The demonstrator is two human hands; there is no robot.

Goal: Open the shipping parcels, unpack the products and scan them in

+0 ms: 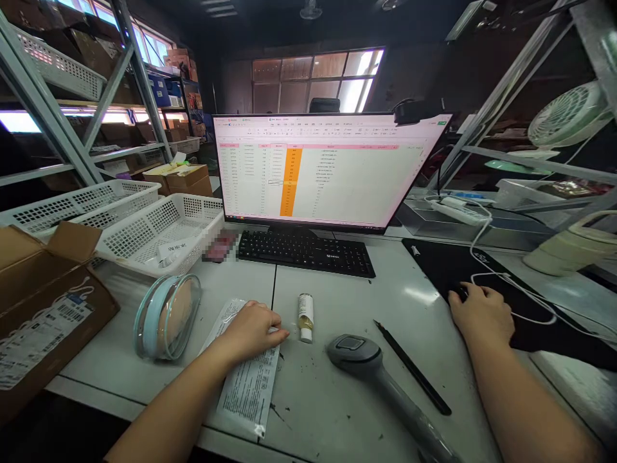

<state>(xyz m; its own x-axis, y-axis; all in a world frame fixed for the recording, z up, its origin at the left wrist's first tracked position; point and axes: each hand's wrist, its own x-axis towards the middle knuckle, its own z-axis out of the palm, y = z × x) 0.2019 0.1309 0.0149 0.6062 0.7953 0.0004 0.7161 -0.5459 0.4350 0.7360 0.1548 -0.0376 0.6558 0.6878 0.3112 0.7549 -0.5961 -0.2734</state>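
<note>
My left hand (253,329) lies on a flat clear packet with printed text (248,386) on the white desk (337,399), its fingers curled loosely and pressing the packet down. A small vial with a cream cap (305,316) lies just right of its fingertips. My right hand (482,315) is cupped over a dark computer mouse (457,296) on a black mouse pad (448,263). A grey barcode scanner (376,373) and a black pen (412,366) lie between the two hands.
A monitor (328,170) showing a spreadsheet stands behind a black keyboard (306,251). White plastic baskets (159,235) and a cardboard box (38,308) are on the left, with a round clear-lidded container (166,315) near them. A power strip (457,211), white cables and a fan (569,116) are on the right.
</note>
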